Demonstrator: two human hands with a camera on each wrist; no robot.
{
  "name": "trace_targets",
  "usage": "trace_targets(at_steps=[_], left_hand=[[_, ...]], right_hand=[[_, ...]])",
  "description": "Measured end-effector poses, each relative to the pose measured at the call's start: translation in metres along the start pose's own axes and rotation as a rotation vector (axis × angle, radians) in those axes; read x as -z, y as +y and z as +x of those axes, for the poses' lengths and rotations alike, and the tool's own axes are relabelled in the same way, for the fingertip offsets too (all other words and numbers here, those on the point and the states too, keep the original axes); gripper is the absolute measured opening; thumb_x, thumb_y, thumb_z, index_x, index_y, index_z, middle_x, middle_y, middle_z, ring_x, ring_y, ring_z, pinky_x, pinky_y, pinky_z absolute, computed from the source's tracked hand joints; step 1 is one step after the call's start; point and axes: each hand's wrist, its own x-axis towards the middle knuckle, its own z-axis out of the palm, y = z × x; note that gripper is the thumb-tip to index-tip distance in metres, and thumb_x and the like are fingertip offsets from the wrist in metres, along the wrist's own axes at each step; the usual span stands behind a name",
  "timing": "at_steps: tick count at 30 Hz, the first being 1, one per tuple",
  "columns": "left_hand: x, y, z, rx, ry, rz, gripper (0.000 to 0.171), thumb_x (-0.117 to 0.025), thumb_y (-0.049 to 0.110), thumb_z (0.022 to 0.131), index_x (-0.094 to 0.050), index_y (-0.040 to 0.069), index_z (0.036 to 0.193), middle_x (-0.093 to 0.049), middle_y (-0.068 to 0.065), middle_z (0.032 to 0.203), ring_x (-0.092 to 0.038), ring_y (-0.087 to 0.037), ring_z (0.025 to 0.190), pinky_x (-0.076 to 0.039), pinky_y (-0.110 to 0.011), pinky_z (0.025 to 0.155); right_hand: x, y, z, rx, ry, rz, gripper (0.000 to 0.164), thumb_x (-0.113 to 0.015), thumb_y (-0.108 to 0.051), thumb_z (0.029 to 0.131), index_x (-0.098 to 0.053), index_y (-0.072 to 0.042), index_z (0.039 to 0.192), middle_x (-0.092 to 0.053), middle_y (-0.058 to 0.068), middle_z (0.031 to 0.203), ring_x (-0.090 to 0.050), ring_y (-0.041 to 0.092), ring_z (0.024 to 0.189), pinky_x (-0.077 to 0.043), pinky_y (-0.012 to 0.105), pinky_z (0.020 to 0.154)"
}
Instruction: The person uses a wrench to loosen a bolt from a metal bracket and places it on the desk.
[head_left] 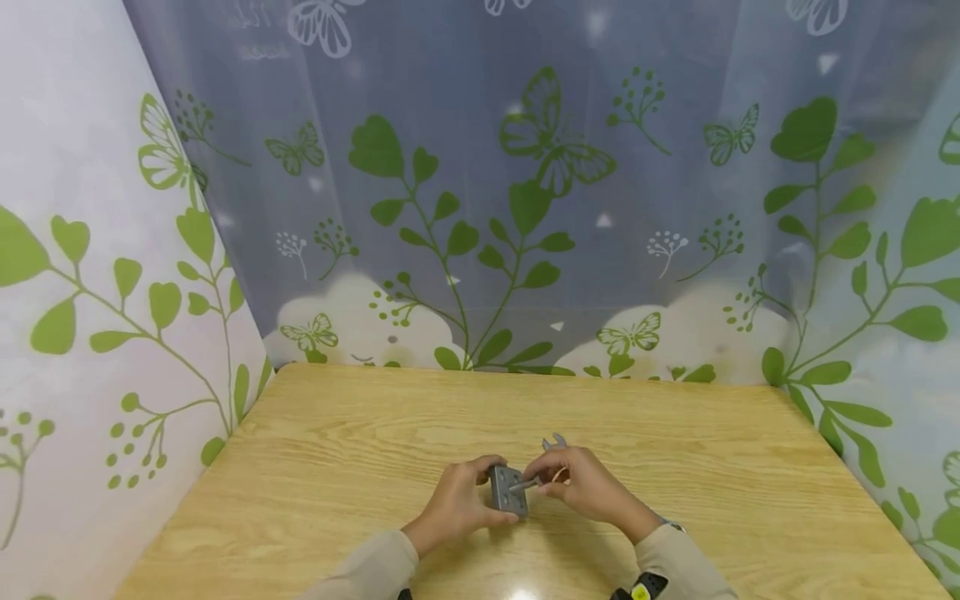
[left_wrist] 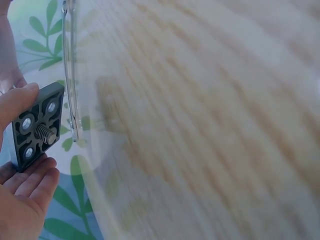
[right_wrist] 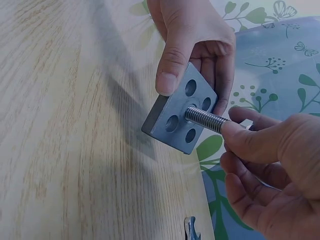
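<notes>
My left hand (head_left: pixel 457 504) grips a square grey plate (right_wrist: pixel 170 140) by its edges, thumb on one side and fingers on the other. The plate has round holes near its corners. A threaded bolt (right_wrist: pixel 206 118) passes through its middle, and the short threaded end (left_wrist: pixel 46 134) sticks out of the ribbed face in the left wrist view. My right hand (head_left: pixel 588 487) pinches the bolt's other end between thumb and fingers; the fingers hide that end. The plate is tilted, held above the table.
A metal open-ended wrench (head_left: pixel 555 440) lies on the wooden table (head_left: pixel 360 433), just beyond my right hand. Printed curtains with leaves and butterflies (head_left: pixel 558 150) stand behind the table and along its sides.
</notes>
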Motion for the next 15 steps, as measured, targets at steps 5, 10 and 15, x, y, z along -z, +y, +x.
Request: trace_targets(at_steps=[5, 10, 15], left_hand=[[-0.0014, -0.0008, -0.0010, 0.002, -0.001, -0.001, 0.070, -0.089, 0.021, 0.065, -0.058, -0.005, 0.122, -0.066, -0.018, 0.116, -0.067, -0.032, 0.100, -0.058, -0.033, 0.084], [-0.0025, -0.0011, -0.0014, 0.003, -0.001, 0.004, 0.069, -0.089, 0.021, 0.065, -0.058, -0.005, 0.122, -0.066, -0.018, 0.116, -0.067, -0.033, 0.101, -0.058, -0.033, 0.083], [-0.0031, -0.0019, -0.0013, 0.010, 0.000, 0.006, 0.069, -0.089, 0.021, 0.065, -0.059, -0.004, 0.122, -0.065, -0.018, 0.118, -0.067, -0.033, 0.101, -0.058, -0.032, 0.083]], right_hand=[[-0.0002, 0.0020, -0.0005, 0.012, -0.014, -0.003, 0.024, -0.069, -0.009, 0.087, -0.068, -0.006, 0.110, -0.067, 0.001, 0.094, -0.060, 0.010, 0.082, -0.054, 0.025, 0.071], [-0.0010, 0.0001, -0.0011, -0.047, -0.035, -0.004, 0.036, -0.058, -0.031, 0.096, -0.064, -0.002, 0.116, -0.067, 0.004, 0.098, -0.063, 0.015, 0.085, -0.054, 0.025, 0.072], [-0.0013, 0.0005, -0.0011, -0.089, -0.036, 0.005, 0.038, -0.049, -0.034, 0.101, -0.068, -0.002, 0.105, -0.067, 0.005, 0.086, -0.063, 0.015, 0.076, -0.053, 0.024, 0.064]])
